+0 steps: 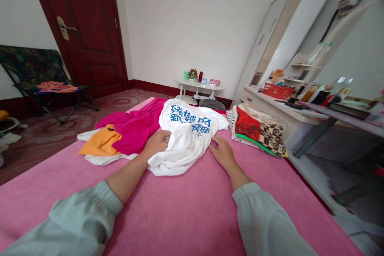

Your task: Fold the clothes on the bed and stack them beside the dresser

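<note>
A white shirt with blue lettering (186, 148) lies crumpled in the middle of the pink bed cover (177, 212). On its left edge rests my left hand (158, 143), its fingertips partly hidden at the cloth; whether it grips is unclear. My right hand (221, 151) is at the shirt's right edge, fingers bent and near the fabric, their hold hard to make out. Left of the shirt spreads a magenta garment (135, 128), beside an orange garment (100, 142) with white cloth under it.
Folded clothes (258, 130) are stacked at the bed's right edge. A dresser (279, 106) with a red basket (278, 91) and bottles stands at the right. Beyond the bed is a low white table (199, 84); a folding chair (36, 72) stands at the left.
</note>
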A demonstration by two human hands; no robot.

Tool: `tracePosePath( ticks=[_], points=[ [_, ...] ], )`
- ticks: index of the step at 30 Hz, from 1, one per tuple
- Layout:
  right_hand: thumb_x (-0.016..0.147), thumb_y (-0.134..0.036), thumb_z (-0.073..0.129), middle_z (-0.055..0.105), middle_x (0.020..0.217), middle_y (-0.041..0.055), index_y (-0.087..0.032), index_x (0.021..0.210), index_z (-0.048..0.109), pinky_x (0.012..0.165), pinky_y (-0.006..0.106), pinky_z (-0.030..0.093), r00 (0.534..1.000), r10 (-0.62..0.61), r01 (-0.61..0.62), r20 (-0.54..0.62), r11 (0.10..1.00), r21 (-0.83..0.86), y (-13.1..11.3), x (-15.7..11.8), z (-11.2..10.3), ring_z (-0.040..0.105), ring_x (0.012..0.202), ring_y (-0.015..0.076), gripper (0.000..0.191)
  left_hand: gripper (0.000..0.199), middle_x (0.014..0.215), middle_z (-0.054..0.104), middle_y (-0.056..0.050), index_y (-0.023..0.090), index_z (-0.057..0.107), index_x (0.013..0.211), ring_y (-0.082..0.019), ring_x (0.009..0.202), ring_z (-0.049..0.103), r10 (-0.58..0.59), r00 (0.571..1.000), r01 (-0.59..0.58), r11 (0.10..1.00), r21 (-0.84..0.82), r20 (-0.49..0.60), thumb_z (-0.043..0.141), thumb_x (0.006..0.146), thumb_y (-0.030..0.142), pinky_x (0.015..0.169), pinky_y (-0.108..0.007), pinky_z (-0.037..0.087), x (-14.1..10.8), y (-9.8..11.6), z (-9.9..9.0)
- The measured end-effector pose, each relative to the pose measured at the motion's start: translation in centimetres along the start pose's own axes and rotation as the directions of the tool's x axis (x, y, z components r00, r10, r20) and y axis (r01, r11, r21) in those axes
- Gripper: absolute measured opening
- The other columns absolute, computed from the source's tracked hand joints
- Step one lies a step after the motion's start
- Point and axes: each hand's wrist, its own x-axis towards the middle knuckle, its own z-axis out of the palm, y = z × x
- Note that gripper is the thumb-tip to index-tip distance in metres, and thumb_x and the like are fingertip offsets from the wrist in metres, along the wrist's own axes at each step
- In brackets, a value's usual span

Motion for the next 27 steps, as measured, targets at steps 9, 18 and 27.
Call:
tracePosePath(
  ticks=[9, 18, 27],
  points=[
    [0.069, -0.022, 0.056, 0.066, 0.100, 0.0047, -0.019, 0.089, 0.060, 0.088, 0.036, 0.046, 0.981, 0.172, -0.138, -0.094, 0.946, 0.294, 2.1, 0.8, 0.9, 0.061, 0.093, 0.0203, 0.021, 0.037, 0.117, 0.066, -0.007, 0.016, 0.071, 0.106, -0.024, 0.112, 0.055, -0.002, 0.999, 0.000, 0.998, -0.059, -0.040, 0.048, 0.079, 0.025, 0.099, -0.033, 0.040, -0.1, 0.2, -0.1],
    [0.064, -0.025, 0.058, 0.069, 0.082, 0.0042, -0.018, 0.074, 0.065, 0.087, 0.038, 0.046, 0.989, 0.139, -0.098, -0.042, 0.851, 0.516, -0.2, -2.1, -0.6, 0.062, 0.082, 0.0208, 0.014, 0.031, 0.088, 0.072, -0.005, 0.013, 0.073, 0.088, -0.020, 0.084, 0.063, -0.105, 0.994, 0.105, 0.971, -0.217, 0.009, 0.046, 0.076, 0.020, 0.076, -0.027, 0.048, -1.2, 0.8, -1.7],
    [0.073, -0.007, 0.049, 0.064, 0.094, 0.0022, -0.023, 0.088, 0.067, 0.072, 0.026, 0.046, 0.933, -0.311, 0.205, 0.184, 0.876, 0.437, -14.7, -10.4, -2.6, 0.060, 0.079, 0.0146, 0.028, 0.024, 0.053, 0.053, 0.003, 0.017, 0.066, 0.061, -0.011, 0.052, 0.044, 0.085, 0.939, -0.007, 0.973, -0.230, 0.332, 0.056, 0.072, 0.036, 0.047, -0.019, 0.029, -6.6, 0.6, -7.8]
  ],
)
